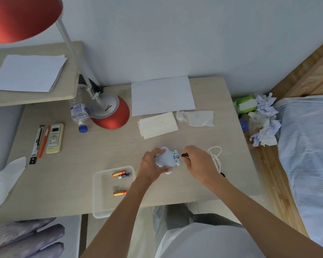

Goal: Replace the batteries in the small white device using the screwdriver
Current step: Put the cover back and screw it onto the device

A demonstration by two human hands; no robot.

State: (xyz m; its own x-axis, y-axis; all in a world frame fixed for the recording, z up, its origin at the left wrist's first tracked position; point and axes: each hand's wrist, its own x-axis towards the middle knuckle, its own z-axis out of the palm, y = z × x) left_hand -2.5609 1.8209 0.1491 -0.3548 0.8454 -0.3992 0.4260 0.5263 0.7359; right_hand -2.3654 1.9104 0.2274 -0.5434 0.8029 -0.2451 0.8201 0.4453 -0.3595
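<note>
The small white device (167,158) lies on the desk near the middle, and my left hand (151,165) grips its left side. My right hand (198,162) holds a black-handled screwdriver (185,155) whose tip points left into the device's right end. A clear plastic tray (99,192) sits to the left of my hands. Inside it lie two orange batteries (118,173) (119,193) and one blue battery (125,175). A white cord (215,155) loops on the desk behind my right hand.
A red desk lamp (108,112) and a lying water bottle (79,110) stand at the back left. A remote (54,138), a pen and a packaged tool lie at the left. Paper (162,94) and tissues (158,124) lie behind the device. The desk's right edge borders a bed.
</note>
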